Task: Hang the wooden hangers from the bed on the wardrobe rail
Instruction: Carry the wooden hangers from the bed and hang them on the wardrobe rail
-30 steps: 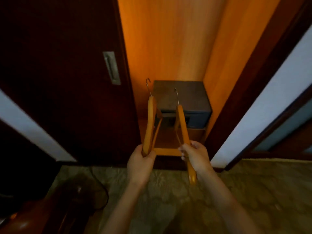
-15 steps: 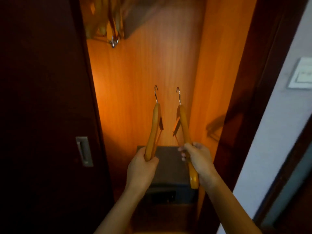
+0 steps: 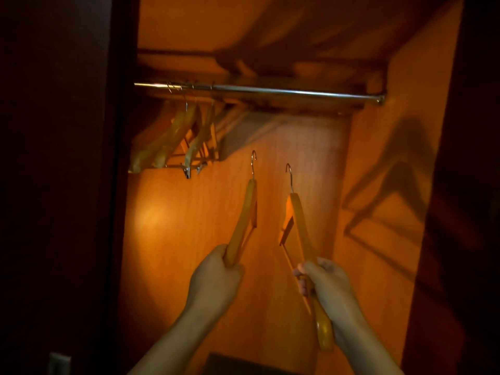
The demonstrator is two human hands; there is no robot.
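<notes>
I hold one wooden hanger in each hand inside the open wardrobe. My left hand (image 3: 216, 277) grips the lower end of the left hanger (image 3: 244, 215), its metal hook pointing up. My right hand (image 3: 328, 288) is closed around an arm of the right hanger (image 3: 299, 228), hook also up. Both hooks are well below the metal rail (image 3: 284, 92), which runs across the top of the wardrobe. Several wooden hangers (image 3: 184, 136) hang bunched at the rail's left end.
A dark sliding door (image 3: 56, 185) covers the left side, and a dark frame (image 3: 465, 185) bounds the right. The rail's middle and right stretch carries nothing. The top of a dark box (image 3: 243, 365) shows at the bottom edge.
My view has tilted up from the floor and box to the rail. Both hands have lifted the hangers higher and spread them slightly apart.
</notes>
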